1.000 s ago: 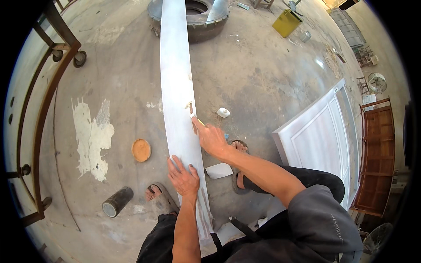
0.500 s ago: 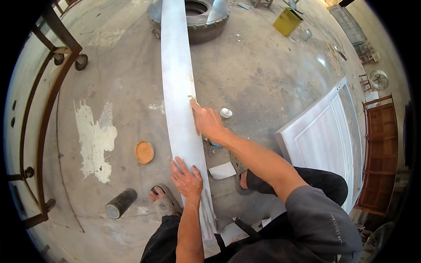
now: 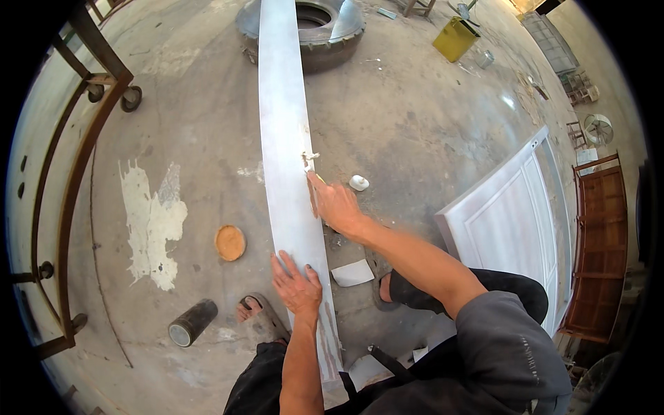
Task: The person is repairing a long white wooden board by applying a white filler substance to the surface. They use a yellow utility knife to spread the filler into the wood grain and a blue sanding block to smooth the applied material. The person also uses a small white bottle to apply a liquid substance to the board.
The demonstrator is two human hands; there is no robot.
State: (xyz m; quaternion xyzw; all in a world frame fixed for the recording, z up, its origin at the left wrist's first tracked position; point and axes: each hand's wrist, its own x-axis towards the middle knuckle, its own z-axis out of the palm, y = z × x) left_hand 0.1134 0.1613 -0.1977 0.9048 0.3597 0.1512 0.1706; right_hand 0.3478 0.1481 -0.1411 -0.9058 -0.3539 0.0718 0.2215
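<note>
A long white board (image 3: 282, 104) runs away from me between my feet, its far part over a large tyre (image 3: 332, 52). My left hand (image 3: 297, 287) lies flat on its near part, fingers stretched out. At the board's right edge my right hand (image 3: 337, 205) is closed on a small scraper (image 3: 319, 178); only a thin yellow bit of it shows, the rest hidden by the fingers. Just beyond the fingertips, a lump of pale putty (image 3: 309, 158) sits on that edge. Brownish streaks mark the board's near end.
Left of the board lie a round orange-brown lid (image 3: 229, 243) and a dark cylinder (image 3: 193, 323). To its right are a small white bottle (image 3: 359, 182) and a white sheet (image 3: 352, 273). A white panelled door (image 3: 505, 207) leans at right; a wheeled metal frame (image 3: 79, 159) stands at left.
My right hand has drawn a little toward me along the board's right edge, leaving more of the putty lump in sight. My left hand stays on the board.
</note>
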